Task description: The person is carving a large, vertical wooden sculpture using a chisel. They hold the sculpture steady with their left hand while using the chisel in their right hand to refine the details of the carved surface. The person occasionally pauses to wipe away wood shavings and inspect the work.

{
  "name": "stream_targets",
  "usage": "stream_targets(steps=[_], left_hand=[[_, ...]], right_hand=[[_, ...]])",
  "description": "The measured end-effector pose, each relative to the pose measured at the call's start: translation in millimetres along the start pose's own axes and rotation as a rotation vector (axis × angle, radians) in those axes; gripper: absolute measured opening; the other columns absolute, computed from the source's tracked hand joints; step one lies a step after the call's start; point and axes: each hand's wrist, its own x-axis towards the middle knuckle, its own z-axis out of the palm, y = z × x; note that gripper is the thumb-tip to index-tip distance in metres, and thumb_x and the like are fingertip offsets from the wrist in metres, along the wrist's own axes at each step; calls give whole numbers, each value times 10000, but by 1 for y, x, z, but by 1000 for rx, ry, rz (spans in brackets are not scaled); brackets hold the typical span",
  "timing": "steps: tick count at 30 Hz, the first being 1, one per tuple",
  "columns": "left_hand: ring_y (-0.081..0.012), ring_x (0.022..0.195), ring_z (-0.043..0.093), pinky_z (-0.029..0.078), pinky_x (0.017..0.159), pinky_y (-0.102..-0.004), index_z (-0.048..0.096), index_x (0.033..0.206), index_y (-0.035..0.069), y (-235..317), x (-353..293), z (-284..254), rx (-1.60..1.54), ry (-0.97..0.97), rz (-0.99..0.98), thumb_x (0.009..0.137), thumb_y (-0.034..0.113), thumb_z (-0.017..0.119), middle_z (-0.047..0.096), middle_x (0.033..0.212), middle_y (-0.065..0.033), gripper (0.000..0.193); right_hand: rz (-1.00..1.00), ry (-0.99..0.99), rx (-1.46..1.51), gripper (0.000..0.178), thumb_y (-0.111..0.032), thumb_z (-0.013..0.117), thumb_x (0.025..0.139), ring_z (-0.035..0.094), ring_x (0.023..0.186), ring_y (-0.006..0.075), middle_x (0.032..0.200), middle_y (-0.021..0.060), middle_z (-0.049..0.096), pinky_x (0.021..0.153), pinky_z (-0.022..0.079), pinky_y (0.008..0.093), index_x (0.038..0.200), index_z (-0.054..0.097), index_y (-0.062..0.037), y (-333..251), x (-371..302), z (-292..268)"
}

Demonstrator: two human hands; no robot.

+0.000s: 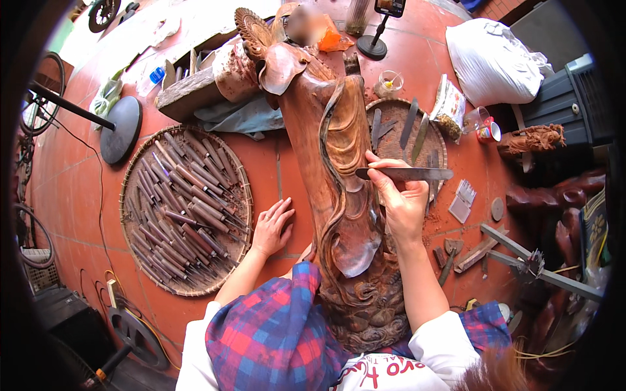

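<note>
A large carved wooden statue [302, 153] lies lengthwise in front of me, its draped folds facing up and its knobbly base close to my body. My right hand [403, 199] is closed around a flat, dark metal file [414, 174], held crosswise over the carving's right side. The file's left tip is over the carved folds; whether it touches the wood I cannot tell. My left hand [274, 228] is empty, its fingers stretched out, left of the statue and beside a round woven tray [122, 195] of wooden-handled carving tools [189, 202].
A smaller woven tray [443, 140] of flat files lies right of the statue. A wooden trough [189, 98] and blue cloth [244, 117] are at far left. A phone stand [372, 47], white sack [492, 62], red cup [489, 133] and metal bars [561, 280] stand or lie around.
</note>
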Motion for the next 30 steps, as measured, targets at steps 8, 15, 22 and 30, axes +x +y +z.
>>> stream_targets(steps=[8,15,22,30], left_hand=[[-276,1370,451,371,1044,-410,576,1281,118,2,-2,1,-8,3,0,851,181,667,464,1513,-86,443],[-241,1385,437,379,1039,-401,585,1272,127,0,-1,0,28,-4,-11,857,199,669,447,1528,-61,429],[-275,1379,440,374,1039,-418,572,1280,115,0,2,0,-2,9,6,849,177,669,452,1522,-81,446],[-271,1383,438,371,1047,-417,575,1279,116,0,0,-2,2,-2,-8,852,180,665,452,1523,-80,441]], right_hand=[[-125,142,-202,125,52,727,863,641,765,76,926,46,722,693,514,209,981,738,15,-8,-5,-8],[-29,45,-101,79,84,727,844,654,801,98,890,62,704,706,507,217,830,677,25,-28,-21,-1],[-202,-164,-650,140,-81,731,837,641,1062,337,1080,235,633,867,494,406,831,673,46,-36,-3,1],[-19,-147,-591,127,-40,738,838,654,890,223,997,162,674,800,505,314,800,661,54,-39,-5,20]])
